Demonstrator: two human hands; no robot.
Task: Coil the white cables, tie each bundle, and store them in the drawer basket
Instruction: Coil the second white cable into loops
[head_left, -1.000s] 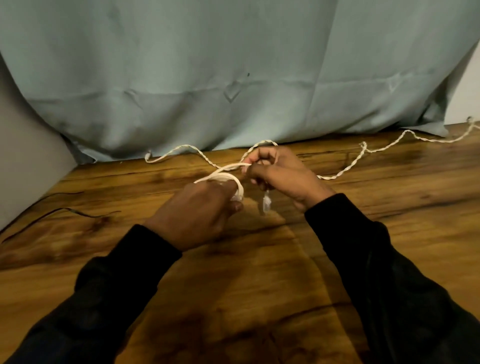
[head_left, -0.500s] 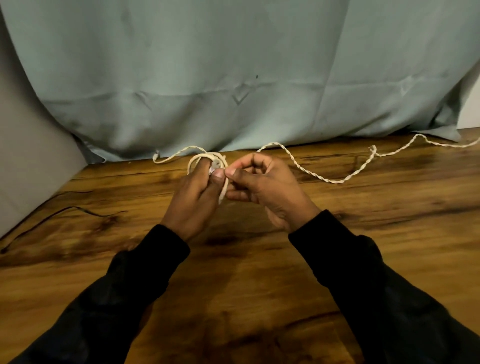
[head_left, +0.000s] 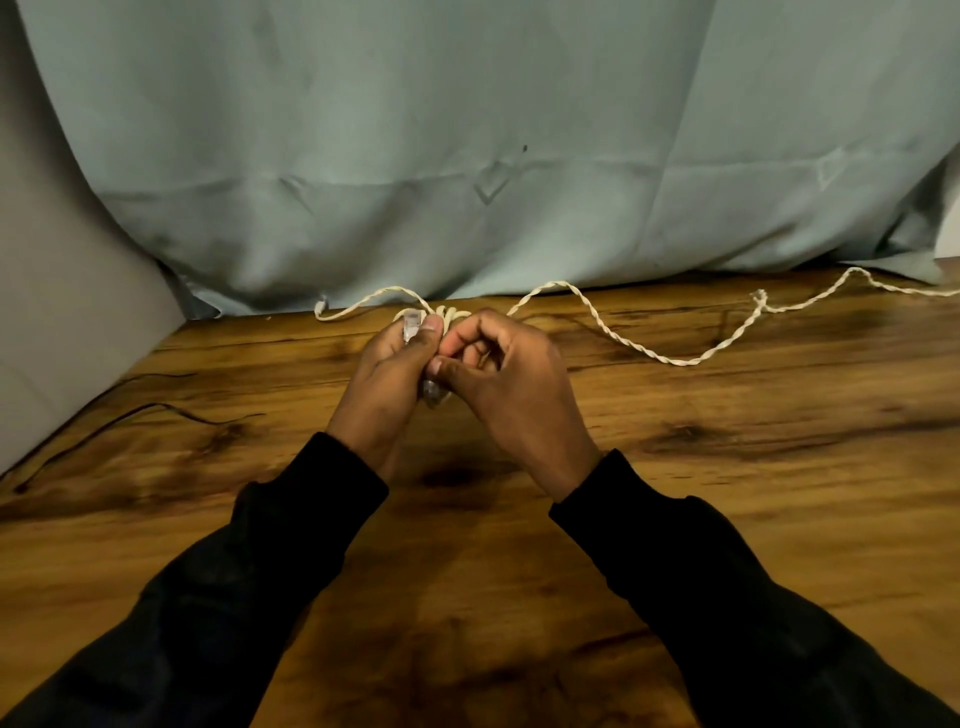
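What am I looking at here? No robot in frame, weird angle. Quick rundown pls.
No machine is involved: a person works with bare hands, and the single picture comes from a wide-angle camera worn on their head, looking forward and down. The black sleeves at the bottom are their own arms.

The left hand and right hand meet over a wooden table. Both grip a small coil of white twisted cable, with a clear plug pinched under the left thumb. The uncoiled rest of the cable trails away to the right across the table, and a short end runs left.

Behind hangs a grey-green curtain. A thin dark wire lies at the left. No drawer basket is in view.
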